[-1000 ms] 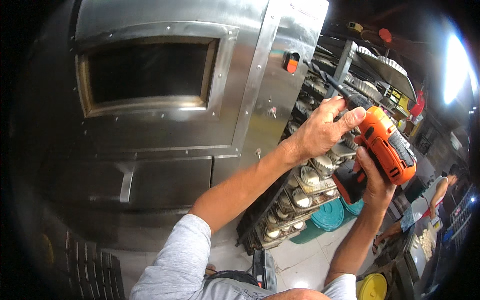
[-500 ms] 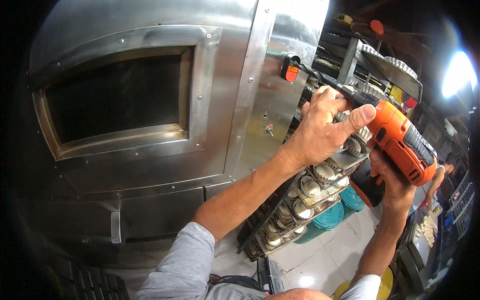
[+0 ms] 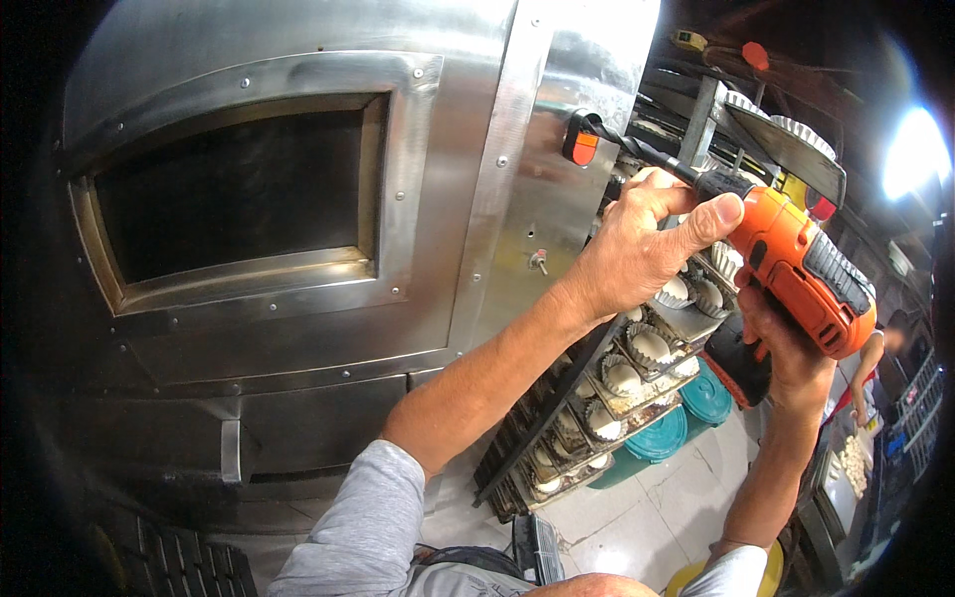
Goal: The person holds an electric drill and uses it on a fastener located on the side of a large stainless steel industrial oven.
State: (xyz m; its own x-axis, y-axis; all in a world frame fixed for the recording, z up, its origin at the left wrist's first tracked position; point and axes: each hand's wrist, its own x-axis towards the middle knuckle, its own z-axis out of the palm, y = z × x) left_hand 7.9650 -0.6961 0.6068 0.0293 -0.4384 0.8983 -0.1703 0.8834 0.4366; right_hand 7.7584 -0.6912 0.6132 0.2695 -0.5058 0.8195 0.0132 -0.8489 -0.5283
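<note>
An orange and black cordless drill (image 3: 806, 274) with a long dark bit points up-left at a steel panel (image 3: 497, 239). The bit's tip lies at a black switch housing with an orange button (image 3: 583, 146); I cannot tell if they touch. My left hand (image 3: 647, 244) is wrapped round the drill's front by the chuck, thumb on the orange body. My right hand (image 3: 791, 353) grips the handle below the body, its fingers partly hidden. A small toggle switch (image 3: 539, 261) sits lower on the panel.
A steel oven with a dark window (image 3: 229, 194) fills the left. Beside it stands a rack of trays (image 3: 657, 323) with pale items in fluted tins, above teal lidded bins (image 3: 657, 438). At far right a person (image 3: 865, 363) stands by a work surface holding small pale pieces.
Since a second ago the drill and both hands have shifted right in view, while the oven window has moved left and down. The bit now overlaps the switch housing. Little differs from the middle frame.
</note>
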